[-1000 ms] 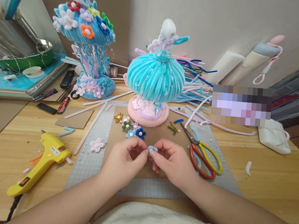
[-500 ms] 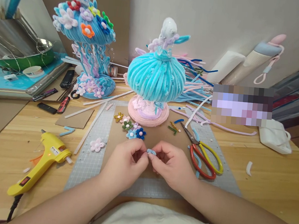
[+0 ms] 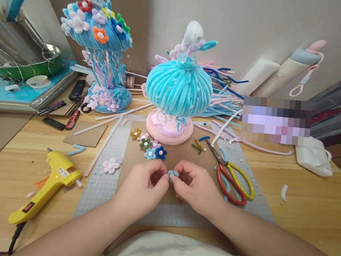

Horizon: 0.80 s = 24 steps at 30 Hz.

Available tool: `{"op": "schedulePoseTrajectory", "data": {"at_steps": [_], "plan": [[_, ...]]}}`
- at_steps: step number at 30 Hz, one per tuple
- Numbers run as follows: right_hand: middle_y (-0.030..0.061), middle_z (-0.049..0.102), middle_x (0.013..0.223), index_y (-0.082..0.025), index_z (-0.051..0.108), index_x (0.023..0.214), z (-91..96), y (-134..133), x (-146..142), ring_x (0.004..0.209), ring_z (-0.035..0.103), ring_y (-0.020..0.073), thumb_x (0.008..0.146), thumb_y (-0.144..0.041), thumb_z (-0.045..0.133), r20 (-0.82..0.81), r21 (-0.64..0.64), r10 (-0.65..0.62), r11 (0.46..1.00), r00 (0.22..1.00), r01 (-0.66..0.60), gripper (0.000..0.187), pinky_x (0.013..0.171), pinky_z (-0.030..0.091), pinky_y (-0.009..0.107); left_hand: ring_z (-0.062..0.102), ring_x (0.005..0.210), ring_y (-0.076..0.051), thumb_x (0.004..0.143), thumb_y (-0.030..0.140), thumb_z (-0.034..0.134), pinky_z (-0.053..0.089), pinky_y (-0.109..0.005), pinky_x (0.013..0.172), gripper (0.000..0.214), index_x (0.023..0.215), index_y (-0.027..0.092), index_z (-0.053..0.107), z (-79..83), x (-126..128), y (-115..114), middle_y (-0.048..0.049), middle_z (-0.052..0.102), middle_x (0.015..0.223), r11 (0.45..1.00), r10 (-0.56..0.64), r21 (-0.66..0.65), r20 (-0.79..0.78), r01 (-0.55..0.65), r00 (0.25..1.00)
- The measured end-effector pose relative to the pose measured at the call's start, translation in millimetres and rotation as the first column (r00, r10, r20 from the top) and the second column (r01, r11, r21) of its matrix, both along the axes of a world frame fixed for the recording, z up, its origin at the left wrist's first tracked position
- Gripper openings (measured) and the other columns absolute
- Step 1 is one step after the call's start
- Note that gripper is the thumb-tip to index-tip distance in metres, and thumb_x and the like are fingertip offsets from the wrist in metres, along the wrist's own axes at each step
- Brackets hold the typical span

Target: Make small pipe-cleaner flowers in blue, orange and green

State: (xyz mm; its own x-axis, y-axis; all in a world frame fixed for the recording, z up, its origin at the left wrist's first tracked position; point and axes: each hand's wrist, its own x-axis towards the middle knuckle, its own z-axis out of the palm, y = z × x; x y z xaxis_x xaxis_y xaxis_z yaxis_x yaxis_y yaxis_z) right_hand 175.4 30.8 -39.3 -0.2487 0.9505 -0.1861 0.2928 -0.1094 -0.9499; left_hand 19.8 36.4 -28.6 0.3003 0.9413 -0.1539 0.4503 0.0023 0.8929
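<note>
My left hand (image 3: pixel 144 187) and my right hand (image 3: pixel 197 186) meet over a brown card (image 3: pixel 183 155) on the grey cutting mat (image 3: pixel 102 186). Both pinch a small light-blue pipe-cleaner piece (image 3: pixel 173 173) between their fingertips, fingers curled closed. Just beyond the hands lies a cluster of small pipe-cleaner flowers (image 3: pixel 152 148). Behind it stands a turquoise pipe-cleaner ball figure (image 3: pixel 178 87) on a pink round base (image 3: pixel 168 131).
A yellow glue gun (image 3: pixel 49 183) lies at the left, a pink flower (image 3: pixel 111 165) beside it on the mat. Red-and-yellow scissors (image 3: pixel 232 177) lie at the right. A blue flowered mushroom model (image 3: pixel 101 54) stands back left; loose pipe cleaners (image 3: pixel 223 97) pile behind.
The hands have stayed in place; the fingers have shifted slightly and the small blue piece has turned and bunched a little between the fingertips.
</note>
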Motion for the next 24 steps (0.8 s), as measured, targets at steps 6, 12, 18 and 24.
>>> {"op": "schedulePoseTrajectory", "data": {"at_steps": [6, 12, 18, 24], "plan": [[-0.0058, 0.046, 0.053, -0.018, 0.050, 0.072, 1.9, 2.8, 0.9, 0.045, 0.043, 0.0071, 0.077, -0.021, 0.052, 0.007, 0.010, 0.026, 1.000, 1.000, -0.026, 0.007, 0.043, 0.035, 0.018, 0.045, 0.057, -0.010, 0.080, 0.022, 0.049, 0.035, -0.020, 0.053, 0.009, 0.073, 0.018, 0.053, 0.7, 0.5, 3.8, 0.0044, 0.049, 0.061, 0.999, -0.001, 0.040, 0.099, -0.003, 0.995], [-0.0064, 0.049, 0.053, -0.018, 0.050, 0.080, 3.0, 3.2, -0.6, 0.041, 0.045, 0.0073, 0.079, -0.030, 0.054, -0.147, -0.124, -0.067, 0.991, 0.987, 0.049, 0.013, 0.039, 0.039, 0.018, 0.045, 0.057, -0.010, 0.079, 0.023, 0.051, 0.036, -0.020, 0.052, 0.008, 0.074, 0.018, 0.052, -1.6, 1.0, 2.7, 0.0043, 0.049, 0.061, 0.997, 0.080, -0.029, 0.151, -0.077, 0.985], [-0.0071, 0.048, 0.049, -0.018, 0.049, 0.076, 1.3, 1.8, -0.4, 0.041, 0.045, 0.0071, 0.081, -0.033, 0.055, -0.143, -0.118, -0.046, 0.993, 0.989, 0.029, 0.016, 0.039, 0.038, 0.017, 0.046, 0.057, -0.010, 0.078, 0.021, 0.050, 0.036, -0.020, 0.052, 0.007, 0.073, 0.018, 0.052, -2.6, 0.9, 2.0, 0.0044, 0.050, 0.061, 0.999, 0.054, -0.002, 0.123, -0.054, 0.991], [-0.0060, 0.050, 0.050, -0.019, 0.050, 0.076, 2.5, 0.3, 0.5, 0.043, 0.049, 0.0082, 0.081, -0.035, 0.056, -0.136, -0.128, -0.031, 0.992, 0.990, 0.014, 0.018, 0.041, 0.041, 0.018, 0.041, 0.053, -0.009, 0.076, 0.022, 0.050, 0.032, -0.020, 0.048, 0.011, 0.066, 0.019, 0.046, -5.9, 0.3, 1.7, 0.0053, 0.047, 0.057, 0.997, 0.079, -0.033, 0.100, -0.076, 0.992]]}}
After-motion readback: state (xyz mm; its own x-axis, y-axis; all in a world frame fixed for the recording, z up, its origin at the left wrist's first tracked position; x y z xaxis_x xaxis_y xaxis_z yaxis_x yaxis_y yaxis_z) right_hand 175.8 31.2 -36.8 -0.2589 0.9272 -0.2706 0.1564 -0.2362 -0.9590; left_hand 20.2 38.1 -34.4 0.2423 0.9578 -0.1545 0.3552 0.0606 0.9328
